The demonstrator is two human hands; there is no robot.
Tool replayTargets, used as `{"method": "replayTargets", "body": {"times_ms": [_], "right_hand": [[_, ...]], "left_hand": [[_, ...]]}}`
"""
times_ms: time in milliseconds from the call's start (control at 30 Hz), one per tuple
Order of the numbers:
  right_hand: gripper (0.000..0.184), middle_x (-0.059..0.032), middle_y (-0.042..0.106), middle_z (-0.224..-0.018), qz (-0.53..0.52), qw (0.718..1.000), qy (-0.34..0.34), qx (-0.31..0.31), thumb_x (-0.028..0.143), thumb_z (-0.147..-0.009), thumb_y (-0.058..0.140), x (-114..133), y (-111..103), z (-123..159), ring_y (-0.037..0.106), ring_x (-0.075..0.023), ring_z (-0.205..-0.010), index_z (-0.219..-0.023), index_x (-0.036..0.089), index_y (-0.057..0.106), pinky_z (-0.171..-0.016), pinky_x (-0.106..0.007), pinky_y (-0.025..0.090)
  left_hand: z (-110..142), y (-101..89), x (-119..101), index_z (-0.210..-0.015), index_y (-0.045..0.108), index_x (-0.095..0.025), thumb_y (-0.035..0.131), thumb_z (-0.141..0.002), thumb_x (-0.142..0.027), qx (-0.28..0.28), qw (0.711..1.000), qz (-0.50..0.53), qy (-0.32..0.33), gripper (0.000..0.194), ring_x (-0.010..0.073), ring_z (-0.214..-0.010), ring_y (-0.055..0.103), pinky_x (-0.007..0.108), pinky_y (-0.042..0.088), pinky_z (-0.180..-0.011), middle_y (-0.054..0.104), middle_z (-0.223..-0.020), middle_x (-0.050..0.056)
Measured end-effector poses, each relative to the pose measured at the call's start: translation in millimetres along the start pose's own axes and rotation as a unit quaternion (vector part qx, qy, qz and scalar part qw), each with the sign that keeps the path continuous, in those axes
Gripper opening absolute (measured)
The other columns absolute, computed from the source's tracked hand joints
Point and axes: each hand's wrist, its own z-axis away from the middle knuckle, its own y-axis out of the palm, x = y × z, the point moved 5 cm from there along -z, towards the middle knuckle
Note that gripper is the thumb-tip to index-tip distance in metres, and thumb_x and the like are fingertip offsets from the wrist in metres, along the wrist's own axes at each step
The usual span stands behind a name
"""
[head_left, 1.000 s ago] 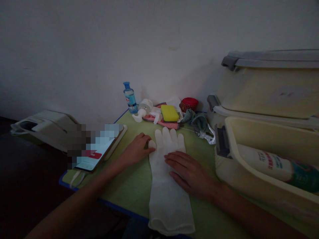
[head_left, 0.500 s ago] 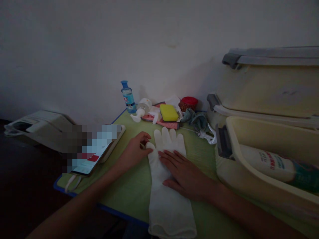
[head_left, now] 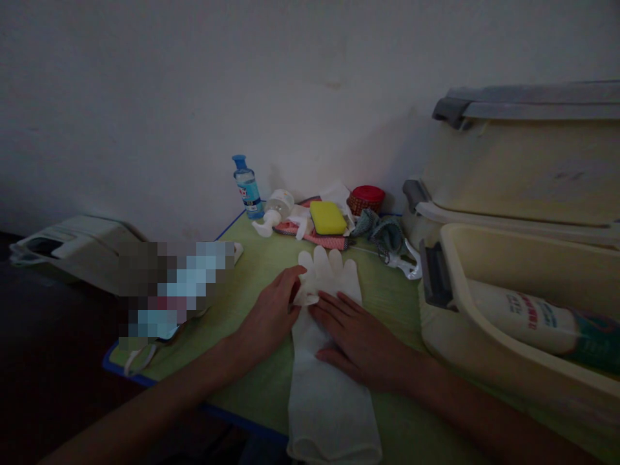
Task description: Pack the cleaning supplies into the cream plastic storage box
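A white rubber glove (head_left: 332, 403) lies flat on the green tabletop, fingers pointing away from me and its wide cuff at the near edge. My left hand (head_left: 274, 310) is closed at the glove's thumb, which is folded inward over the palm. The fingertips of that hand are partly hidden behind the hand itself. On the palm of the glove my right hand (head_left: 361, 339) rests flat with its fingers stretched out, pressing on it.
Behind the glove are a yellow sponge (head_left: 328, 217) on a red cloth, a pump bottle (head_left: 279, 205), a blue bottle (head_left: 248, 194), a red-lidded container (head_left: 367, 199) and a grey cloth (head_left: 380, 230). Cream bins (head_left: 484, 342) stand right; a blurred phone (head_left: 194, 284) is left.
My left hand has moved right and folded the glove's thumb inward onto the palm. My right hand has stayed on the glove. The view has shifted slightly.
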Motion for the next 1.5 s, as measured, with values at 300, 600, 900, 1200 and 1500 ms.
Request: {"method": "replayTargets", "body": {"times_ms": [300, 600, 900, 1200, 1500], "right_hand": [[0.041, -0.0147, 0.04, -0.139, 0.02, 0.997, -0.009, -0.073, 0.034, -0.089, 0.047, 1, -4, 3, 0.03, -0.0238, -0.132, -0.122, 0.01, 0.051, -0.109, -0.045, 0.027], [0.025, -0.012, 0.058, -0.119, 0.045, 0.974, -0.052, -0.217, 0.019, -0.089, 0.043, 7, -18, 11, 0.05, -0.022, -0.111, -0.096, 0.01, 0.065, -0.097, -0.037, 0.043], [0.023, -0.0063, 0.066, -0.095, 0.047, 0.974, -0.06, -0.213, 0.014, -0.087, 0.042, 7, -13, 11, 0.056, -0.0175, -0.093, -0.089, 0.013, 0.065, -0.1, -0.037, 0.038], [0.019, -0.0046, 0.065, -0.09, 0.062, 0.979, -0.055, -0.189, 0.012, -0.085, 0.045, 8, -10, 10, 0.058, -0.0159, -0.086, -0.082, 0.014, 0.064, -0.1, -0.038, 0.038], [0.016, -0.0045, 0.066, -0.089, 0.056, 0.976, -0.067, -0.199, 0.012, -0.084, 0.048, 7, -8, 11, 0.059, -0.0158, -0.084, -0.082, 0.013, 0.064, -0.099, -0.038, 0.038]], "left_hand": [[1, 3.4, -8, -0.077, 0.052, -0.018, 0.04, -0.062, 0.003, 0.013, 0.997, -0.033, 0.063, 0.029, 0.0153, -0.075, 0.057, 0.028, 0.049, -0.069, 0.057, -0.078, 0.001], [8, 8.1, -5, -0.086, 0.064, -0.016, 0.041, -0.072, 0.003, -0.004, 0.991, -0.029, 0.127, 0.033, 0.0138, -0.079, 0.059, 0.025, 0.051, -0.073, 0.059, -0.084, 0.004], [13, 5.3, -7, -0.089, 0.065, -0.015, 0.044, -0.081, -0.003, -0.011, 0.971, -0.109, 0.211, 0.026, 0.0148, -0.08, 0.062, 0.027, 0.053, -0.074, 0.067, -0.088, 0.006], [16, 5.9, -17, -0.087, 0.066, -0.012, 0.044, -0.084, -0.005, -0.007, 0.936, -0.178, 0.304, 0.023, 0.016, -0.078, 0.062, 0.028, 0.054, -0.07, 0.068, -0.087, 0.008], [23, 6.3, -5, -0.098, 0.064, -0.013, 0.044, -0.086, -0.007, 0.038, 0.929, -0.222, 0.295, 0.024, 0.018, -0.09, 0.061, 0.033, 0.053, -0.078, 0.067, -0.103, 0.009]]}}
